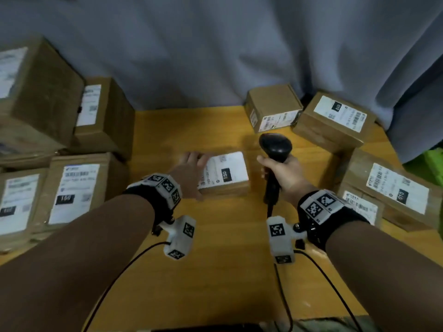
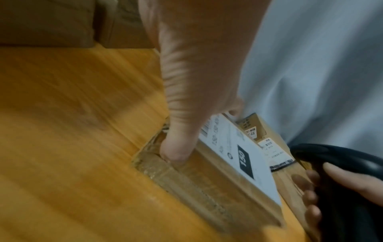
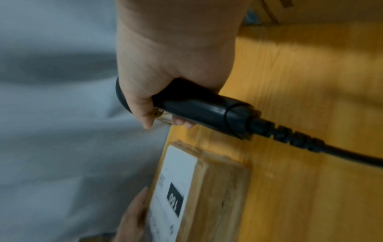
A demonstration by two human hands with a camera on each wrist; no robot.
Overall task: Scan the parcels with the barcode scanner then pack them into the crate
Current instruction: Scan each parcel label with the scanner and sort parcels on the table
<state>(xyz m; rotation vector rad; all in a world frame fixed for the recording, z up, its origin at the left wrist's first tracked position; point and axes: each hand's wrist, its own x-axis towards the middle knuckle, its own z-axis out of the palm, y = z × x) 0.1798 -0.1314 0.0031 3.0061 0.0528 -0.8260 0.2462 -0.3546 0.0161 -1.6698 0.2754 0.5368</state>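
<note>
A small flat cardboard parcel (image 1: 227, 173) with a white label marked 150 lies in the middle of the wooden table (image 1: 215, 248). My left hand (image 1: 195, 176) grips its left end. The thumb presses the near side of the parcel (image 2: 238, 163), and the fingers reach over the top to the far edge. My right hand (image 1: 280, 172) holds the black barcode scanner (image 1: 275, 146) by its handle, just right of the parcel, with the head up and pointing away. In the right wrist view the scanner (image 3: 199, 109) hangs above the parcel (image 3: 186, 188), its cable trailing to the right.
Labelled cardboard parcels are stacked at the left (image 1: 72, 188) and back left (image 1: 100, 111). More parcels lie at the back right (image 1: 333, 118) and right (image 1: 395, 188). A green plastic thing (image 1: 429, 164) shows at the right edge. Grey cloth hangs behind the table.
</note>
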